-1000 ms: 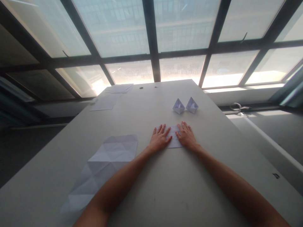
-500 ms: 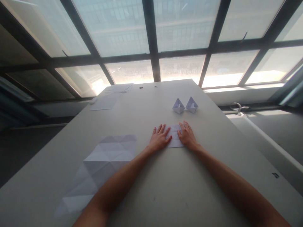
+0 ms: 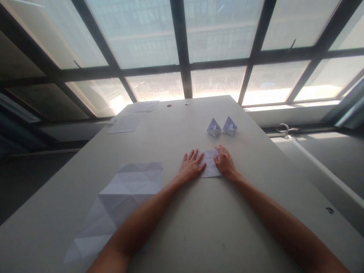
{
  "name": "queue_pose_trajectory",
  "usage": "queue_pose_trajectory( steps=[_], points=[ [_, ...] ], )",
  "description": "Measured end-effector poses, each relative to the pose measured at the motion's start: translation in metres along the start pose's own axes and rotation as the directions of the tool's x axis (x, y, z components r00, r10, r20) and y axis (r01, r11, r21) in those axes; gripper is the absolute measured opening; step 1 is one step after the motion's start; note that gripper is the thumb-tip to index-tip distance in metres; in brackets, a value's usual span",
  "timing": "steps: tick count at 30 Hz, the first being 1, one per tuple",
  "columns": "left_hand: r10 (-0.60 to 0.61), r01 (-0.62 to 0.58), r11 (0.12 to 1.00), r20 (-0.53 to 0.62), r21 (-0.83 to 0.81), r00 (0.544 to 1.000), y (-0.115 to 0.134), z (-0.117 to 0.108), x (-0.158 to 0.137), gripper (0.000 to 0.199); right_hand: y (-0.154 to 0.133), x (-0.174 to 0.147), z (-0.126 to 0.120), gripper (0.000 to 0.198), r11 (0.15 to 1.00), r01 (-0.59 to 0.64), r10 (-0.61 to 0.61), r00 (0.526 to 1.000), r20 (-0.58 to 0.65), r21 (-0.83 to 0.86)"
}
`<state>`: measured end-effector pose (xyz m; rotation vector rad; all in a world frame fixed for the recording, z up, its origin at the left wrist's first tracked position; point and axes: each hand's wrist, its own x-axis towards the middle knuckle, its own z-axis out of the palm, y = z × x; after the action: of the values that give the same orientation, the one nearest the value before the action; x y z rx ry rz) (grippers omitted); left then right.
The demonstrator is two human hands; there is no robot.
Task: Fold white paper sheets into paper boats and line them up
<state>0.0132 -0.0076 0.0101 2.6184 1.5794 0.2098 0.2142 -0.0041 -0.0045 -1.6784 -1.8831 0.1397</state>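
Observation:
A small creased sheet of white paper [image 3: 209,165] lies flat on the white table [image 3: 193,220] between my hands. With fingers spread, my left hand [image 3: 191,165] rests on its left part and covers that edge. My right hand [image 3: 225,160] lies on the right part, its fingers stretched forward and the thumb turned inward. Just beyond the hands stand two folded paper boats [image 3: 214,128], side by side. To the left, a larger sheet of creased paper [image 3: 131,182] is partly hidden under my left forearm.
Flat white sheets [image 3: 123,123] are spread at the table's far left. Tall windows with a dark frame [image 3: 186,79] rise behind the far edge. On the right, a metal object with a ring [image 3: 284,129] sits beyond the table's side.
My right hand has shifted very slightly, its fingers lifting a little from the small paper. My left hand stays in place.

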Motion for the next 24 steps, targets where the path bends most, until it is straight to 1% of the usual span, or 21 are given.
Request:
queue_pose_trajectory(
  steps=[3,7,10,13,15,20,24],
  points=[
    [-0.006,0.006,1.0,0.005,-0.003,1.0,0.0,0.0,0.001,0.063,-0.001,0.001,-0.004,0.046,0.996,0.015,-0.008,0.997,-0.073,0.086],
    [-0.006,0.006,1.0,0.008,-0.004,1.0,0.0,0.0,0.001,0.063,-0.004,0.003,-0.012,0.044,0.971,0.061,-0.016,0.981,-0.196,0.23],
    [-0.008,0.008,1.0,0.009,0.0,1.0,0.001,-0.001,0.001,0.063,-0.004,0.004,-0.015,0.042,0.933,0.084,0.018,0.96,-0.278,0.35],
    [-0.008,0.008,1.0,0.013,0.005,1.0,0.001,-0.001,0.0,0.064,-0.001,0.006,-0.013,0.038,0.868,0.116,0.067,0.936,-0.346,0.482],
    [-0.007,0.007,1.0,0.014,0.006,1.0,0.0,-0.002,-0.001,0.063,0.002,0.006,-0.01,0.038,0.826,0.103,0.104,0.938,-0.33,0.555],
    [0.001,-0.001,1.0,0.003,-0.005,1.0,-0.001,-0.004,-0.002,0.059,0.004,0.004,-0.005,0.055,0.759,-0.018,0.17,0.97,-0.171,0.651],
    [0.004,-0.004,1.0,-0.006,-0.013,1.0,-0.001,-0.002,-0.002,0.057,0.002,0.002,-0.006,0.062,0.74,-0.055,0.14,0.987,-0.074,0.671]
  ],
)
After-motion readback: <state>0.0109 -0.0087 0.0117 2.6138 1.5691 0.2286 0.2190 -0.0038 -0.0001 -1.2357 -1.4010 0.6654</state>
